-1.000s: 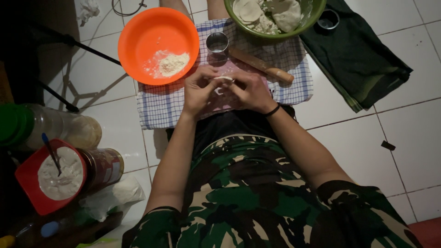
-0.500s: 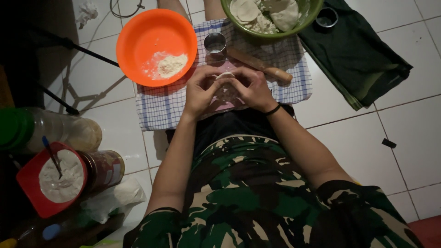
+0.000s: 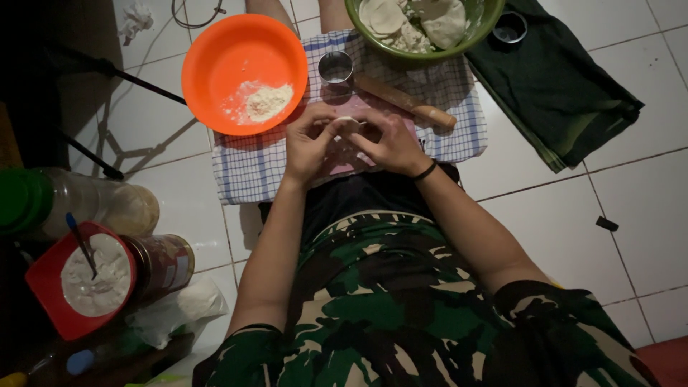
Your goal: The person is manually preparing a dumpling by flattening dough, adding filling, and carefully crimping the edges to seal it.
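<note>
While both hands met over the pink board (image 3: pixel 337 161), the left hand (image 3: pixel 309 143) and the right hand (image 3: pixel 390 143) each had its grip pinched on the small pale round of dough (image 3: pixel 349 123), held just above the blue-and-white checked cloth (image 3: pixel 251 168) spread on the white tiled floor (image 3: pixel 537 201). The fingertips pressed the dough's edge from both sides, so the step in hand looked like shaping or sealing its rim. To do that well, the pinches probably needed to be even and close together, with the piece turned a little between them, so the edge closed without tearing. Flour lay within reach in the round orange plastic bowl (image 3: pixel 215 72) to the left. The small metal cup (image 3: pixel 335 68) and the wooden rolling pin (image 3: pixel 405 104) rested on the cloth just beyond the hands, and the green bowl (image 3: pixel 473 36) held more flattened dough pieces, near enough to take the shaped one.
</note>
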